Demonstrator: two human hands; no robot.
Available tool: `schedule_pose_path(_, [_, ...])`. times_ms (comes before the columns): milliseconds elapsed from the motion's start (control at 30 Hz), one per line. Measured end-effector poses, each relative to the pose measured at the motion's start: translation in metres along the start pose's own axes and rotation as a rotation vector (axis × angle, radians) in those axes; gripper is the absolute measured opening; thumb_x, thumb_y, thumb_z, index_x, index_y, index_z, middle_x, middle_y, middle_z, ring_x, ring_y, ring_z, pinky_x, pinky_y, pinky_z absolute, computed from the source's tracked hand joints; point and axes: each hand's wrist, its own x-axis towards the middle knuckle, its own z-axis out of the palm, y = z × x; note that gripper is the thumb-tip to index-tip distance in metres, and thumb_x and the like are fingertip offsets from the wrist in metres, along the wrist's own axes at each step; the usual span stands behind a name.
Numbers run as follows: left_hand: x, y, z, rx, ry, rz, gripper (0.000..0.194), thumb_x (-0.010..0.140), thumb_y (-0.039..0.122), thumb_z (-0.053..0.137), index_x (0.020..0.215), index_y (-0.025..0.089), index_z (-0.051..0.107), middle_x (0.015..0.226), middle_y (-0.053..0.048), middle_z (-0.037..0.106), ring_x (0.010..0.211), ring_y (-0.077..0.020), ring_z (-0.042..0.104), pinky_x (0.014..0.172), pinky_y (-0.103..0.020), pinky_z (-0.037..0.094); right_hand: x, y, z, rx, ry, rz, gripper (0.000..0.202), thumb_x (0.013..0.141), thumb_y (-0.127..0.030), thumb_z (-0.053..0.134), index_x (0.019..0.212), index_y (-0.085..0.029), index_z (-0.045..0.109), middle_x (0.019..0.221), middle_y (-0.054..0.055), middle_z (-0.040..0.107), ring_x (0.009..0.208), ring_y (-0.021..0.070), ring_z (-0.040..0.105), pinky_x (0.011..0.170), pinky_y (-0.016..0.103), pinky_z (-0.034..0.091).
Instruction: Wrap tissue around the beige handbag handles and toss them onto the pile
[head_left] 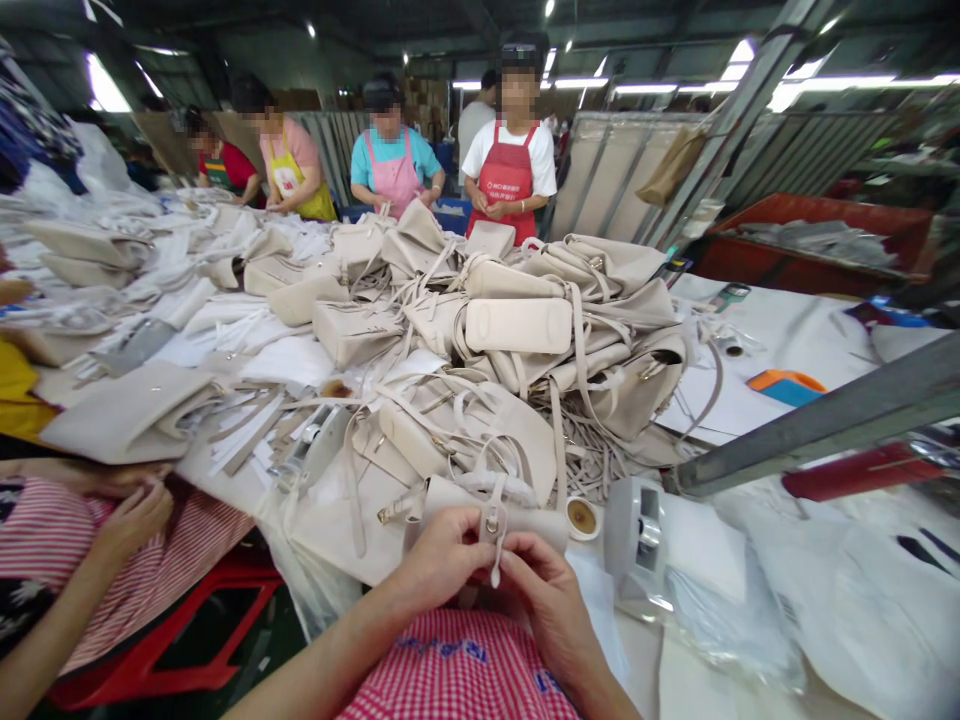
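Observation:
A beige bag (538, 527) lies at the table's near edge, with a narrow strap tab (496, 572) and a small metal clasp (491, 523) at its front. My left hand (450, 556) pinches the left side of the tab by the clasp. On the other side, the fingers of my right hand (538, 577) are closed on the tab's lower part. Just beyond the hands, white wrapping (499, 487) covers part of the handle. A round container with brown contents (582, 517) stands right of the bag.
A large pile of beige bags (517, 325) covers the middle. A tape dispenser (634, 545) and plastic bags (825, 590) lie right, below a slanting metal post (817, 415). A co-worker's hands (139, 515) are at the left; several people stand across the table.

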Motion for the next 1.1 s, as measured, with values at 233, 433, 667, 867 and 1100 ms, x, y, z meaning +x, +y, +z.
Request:
schedule_pose_path(233, [0.000, 0.001, -0.005, -0.097, -0.019, -0.066, 0.013, 0.062, 0.023, 0.068, 0.071, 0.015, 0.064, 0.067, 0.002, 0.059, 0.061, -0.0140, 0.052, 0.058, -0.026, 0.045, 0.001, -0.003, 0.002, -0.044, 0.047, -0.014, 0.035, 0.061, -0.044, 0.090, 0.075, -0.018, 0.071, 0.071, 0.002, 0.073, 0.065, 0.0185, 0.067, 0.065, 0.031, 0.056])
schedule_pose_path(433, [-0.002, -0.001, -0.006, -0.059, 0.020, -0.053, 0.011, 0.064, 0.023, 0.068, 0.070, 0.016, 0.062, 0.067, 0.001, 0.060, 0.063, -0.0152, 0.055, 0.057, -0.025, 0.044, 0.002, -0.007, 0.006, -0.002, 0.085, 0.024, 0.039, 0.052, -0.041, 0.094, 0.070, -0.017, 0.069, 0.065, 0.000, 0.072, 0.060, 0.0154, 0.066, 0.059, 0.026, 0.055])
schedule_pose_path(667, [-0.005, 0.002, -0.009, -0.002, -0.034, -0.060, 0.009, 0.066, 0.019, 0.063, 0.074, 0.016, 0.064, 0.066, 0.002, 0.061, 0.057, -0.0122, 0.054, 0.051, -0.021, 0.041, 0.002, -0.006, 0.004, -0.093, 0.074, 0.054, 0.039, 0.056, -0.048, 0.091, 0.072, -0.017, 0.073, 0.064, 0.002, 0.072, 0.056, 0.0150, 0.063, 0.055, 0.027, 0.053])
schedule_pose_path(867, [-0.016, 0.005, 0.002, -0.066, -0.093, -0.097, 0.023, 0.073, 0.026, 0.063, 0.094, 0.016, 0.066, 0.070, -0.001, 0.067, 0.056, -0.0135, 0.060, 0.044, -0.019, 0.044, 0.002, -0.014, 0.008, -0.119, 0.066, 0.060, 0.046, 0.052, -0.052, 0.091, 0.070, -0.017, 0.066, 0.056, -0.001, 0.067, 0.046, 0.0122, 0.056, 0.048, 0.024, 0.047])
schedule_pose_path(1100, [-0.014, -0.001, 0.008, -0.373, -0.068, -0.214, 0.045, 0.055, 0.013, 0.070, 0.098, 0.015, 0.059, 0.067, -0.002, 0.068, 0.051, -0.0113, 0.061, 0.043, -0.018, 0.048, 0.000, -0.016, 0.007, -0.129, -0.013, 0.021, 0.041, 0.061, -0.051, 0.087, 0.081, -0.018, 0.072, 0.061, -0.001, 0.068, 0.047, 0.0115, 0.056, 0.047, 0.023, 0.043])
